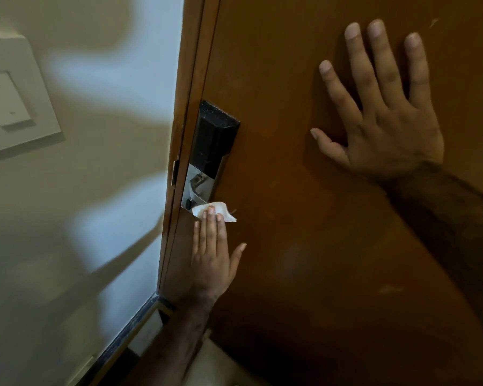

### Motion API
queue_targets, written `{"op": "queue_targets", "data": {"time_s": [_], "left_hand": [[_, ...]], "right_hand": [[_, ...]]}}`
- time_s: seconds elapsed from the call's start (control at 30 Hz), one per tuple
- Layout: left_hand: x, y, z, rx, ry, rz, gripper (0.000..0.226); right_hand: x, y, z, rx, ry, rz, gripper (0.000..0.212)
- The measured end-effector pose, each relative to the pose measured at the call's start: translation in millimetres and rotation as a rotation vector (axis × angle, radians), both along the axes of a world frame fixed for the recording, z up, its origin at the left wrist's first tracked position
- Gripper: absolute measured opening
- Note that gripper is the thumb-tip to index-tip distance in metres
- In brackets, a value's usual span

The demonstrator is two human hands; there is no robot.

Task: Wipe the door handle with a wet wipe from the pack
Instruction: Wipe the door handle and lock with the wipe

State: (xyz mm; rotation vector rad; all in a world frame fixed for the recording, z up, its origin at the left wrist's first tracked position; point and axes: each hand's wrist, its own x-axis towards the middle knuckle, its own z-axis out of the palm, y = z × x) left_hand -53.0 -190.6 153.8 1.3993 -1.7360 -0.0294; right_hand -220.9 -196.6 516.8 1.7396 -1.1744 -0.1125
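Note:
A brown door (304, 246) carries a black lock unit (214, 140) with a silver handle part (197, 188) below it, near the door's left edge. My left hand (211, 254) reaches up from below with its fingers straight and pins a white wet wipe (221, 211) against the door, right at the lower end of the silver part. My right hand (382, 107) lies flat on the door to the upper right, fingers spread, holding nothing. The wipe pack is not in view.
A cream wall (95, 190) stands left of the door edge, with a white switch plate (14, 107) at the far left. A dark threshold strip (129, 330) runs along the floor at the bottom left.

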Motion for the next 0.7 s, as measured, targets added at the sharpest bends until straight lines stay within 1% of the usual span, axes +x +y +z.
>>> {"op": "queue_targets", "data": {"time_s": [0.1, 0.23, 0.3, 0.4, 0.47, 0.5, 0.53, 0.6, 0.67, 0.7], "left_hand": [[6.8, -12.6, 19.6, 0.103, 0.318, -0.034, 0.092], [11.0, -21.8, 50.2, 0.114, 0.531, -0.064, 0.1], [4.4, -12.7, 56.9, 0.132, 0.593, -0.088, 0.099], [-18.9, 16.4, 59.0, 0.187, 0.596, -0.064, 0.102], [-32.9, 33.8, 60.9, 0.206, 0.575, -0.029, 0.097], [-37.6, 38.3, 62.1, 0.226, 0.604, -0.045, 0.094], [-40.7, 40.6, 63.8, 0.24, 0.672, -0.071, 0.091], [-43.1, 38.4, 66.5, 0.216, 0.903, -0.12, 0.082], [-41.4, 33.5, 75.8, 0.201, 1.224, -0.059, 0.07], [-39.2, 30.3, 82.9, 0.23, 1.407, -0.007, 0.063]], "right_hand": [[0.5, 0.4, -0.3, 0.004, 0.001, -0.003, 0.082], [0.3, -0.3, -0.7, -0.003, 0.007, -0.001, 0.081], [-0.2, -0.5, -0.4, -0.011, 0.01, 0.001, 0.081], [-0.5, -1.4, -0.9, -0.014, 0.016, 0.003, 0.081], [-0.9, -2.0, -1.1, -0.017, 0.018, 0.006, 0.081], [-1.4, -2.6, -1.1, -0.019, 0.02, 0.005, 0.081], [-1.5, -3.0, -1.1, -0.019, 0.021, 0.005, 0.081], [-1.7, -3.6, -0.7, -0.024, 0.021, 0.008, 0.081], [-2.1, -3.5, -1.1, -0.034, 0.021, 0.011, 0.081], [-2.3, -3.6, -1.4, -0.039, 0.023, 0.01, 0.081]]}}
